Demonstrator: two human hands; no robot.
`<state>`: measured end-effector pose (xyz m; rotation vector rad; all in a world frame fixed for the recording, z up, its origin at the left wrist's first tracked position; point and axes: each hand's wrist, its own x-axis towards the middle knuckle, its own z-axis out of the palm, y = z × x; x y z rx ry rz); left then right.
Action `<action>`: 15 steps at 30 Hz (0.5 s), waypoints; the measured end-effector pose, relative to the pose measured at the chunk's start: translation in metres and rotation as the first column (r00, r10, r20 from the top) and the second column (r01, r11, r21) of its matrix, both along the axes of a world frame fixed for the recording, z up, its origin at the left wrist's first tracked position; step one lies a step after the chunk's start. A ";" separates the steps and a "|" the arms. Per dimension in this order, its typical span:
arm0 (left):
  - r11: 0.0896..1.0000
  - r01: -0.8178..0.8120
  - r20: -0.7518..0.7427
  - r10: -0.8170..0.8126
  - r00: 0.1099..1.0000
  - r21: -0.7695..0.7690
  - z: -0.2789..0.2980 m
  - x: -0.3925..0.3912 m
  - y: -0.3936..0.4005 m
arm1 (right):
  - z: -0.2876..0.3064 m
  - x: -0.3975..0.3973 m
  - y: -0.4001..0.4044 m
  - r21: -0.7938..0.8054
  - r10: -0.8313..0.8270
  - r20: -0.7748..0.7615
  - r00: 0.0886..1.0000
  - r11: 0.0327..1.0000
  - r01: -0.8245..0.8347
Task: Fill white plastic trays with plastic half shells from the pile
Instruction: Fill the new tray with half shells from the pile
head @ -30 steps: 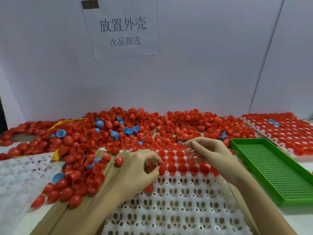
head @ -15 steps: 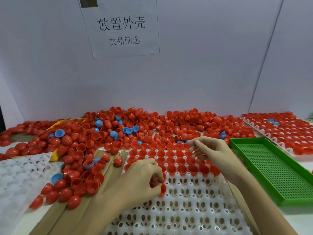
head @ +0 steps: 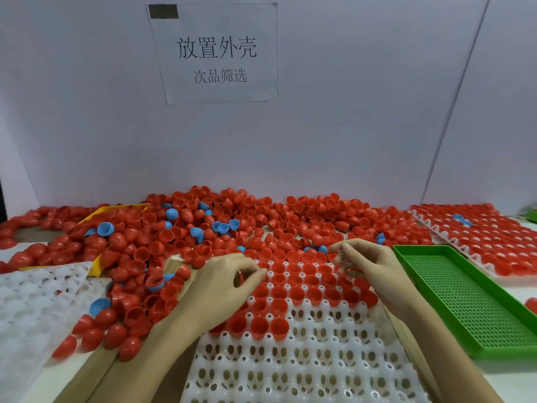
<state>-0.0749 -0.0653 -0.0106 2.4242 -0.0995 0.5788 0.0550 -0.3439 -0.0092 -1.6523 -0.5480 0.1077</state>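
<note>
The left hand [head: 223, 283] and right hand [head: 369, 263] each pinch a round red plastic half shell over the white plastic tray [head: 305, 367]; the pile [head: 232, 228] lies at twelve o'clock.

The left hand [head: 229, 282] has come back up the white tray [head: 290, 370] from its near rows to the far-left cups, fingers curled with a bit of red showing between them. A short new row of red half shells [head: 258, 325] now sits where it had been working. The right hand [head: 369, 266] has barely shifted.
</note>
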 end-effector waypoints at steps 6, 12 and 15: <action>0.976 -0.206 0.011 0.205 0.979 0.074 -0.030 0.015 0.019 | -0.006 0.013 -0.002 -0.063 -0.283 0.203 0.937 0.951 0.301; 0.967 -0.181 -0.123 0.204 0.971 0.179 -0.040 0.020 0.019 | -0.002 0.042 0.014 -0.421 -0.204 0.444 0.873 0.812 0.404; 0.952 -0.188 -0.107 0.219 0.970 0.243 -0.041 0.019 0.019 | 0.004 0.060 0.039 -0.590 -0.028 0.482 0.876 0.729 0.348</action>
